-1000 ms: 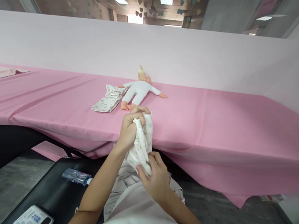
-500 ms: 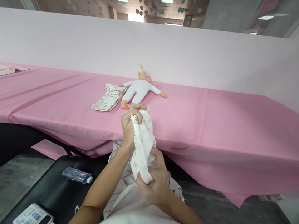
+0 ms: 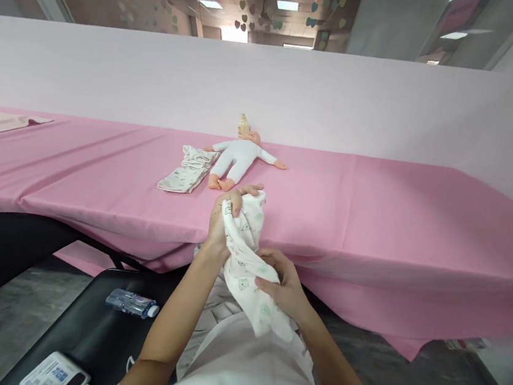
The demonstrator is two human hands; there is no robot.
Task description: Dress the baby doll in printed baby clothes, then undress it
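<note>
A white cloth [image 3: 247, 278] with small green animal prints hangs between my hands, above my lap. My left hand [image 3: 229, 211] grips its upper end, fingers curled over the fabric. Lower down, my right hand [image 3: 284, 282] pinches the cloth's right side between thumb and fingers, and a loose end drapes below it. Beyond my hands a baby doll [image 3: 238, 156] in a white suit lies on its back with its arms spread. Folded printed clothes [image 3: 188, 170] lie at the doll's left side in the view, close to its arm and leg.
A pink cover [image 3: 397, 215] drapes over the long table against a white wall. Behind the doll's head stands a pump bottle [image 3: 243, 126]. On the black chair [image 3: 97, 329] at my left lie a water bottle [image 3: 132, 303] and a white power bank [image 3: 55, 373] with a cable.
My right hand has moved up and to the right along the cloth. The cloth's lower end has dropped loose and spread out below it. My left hand keeps its grip.
</note>
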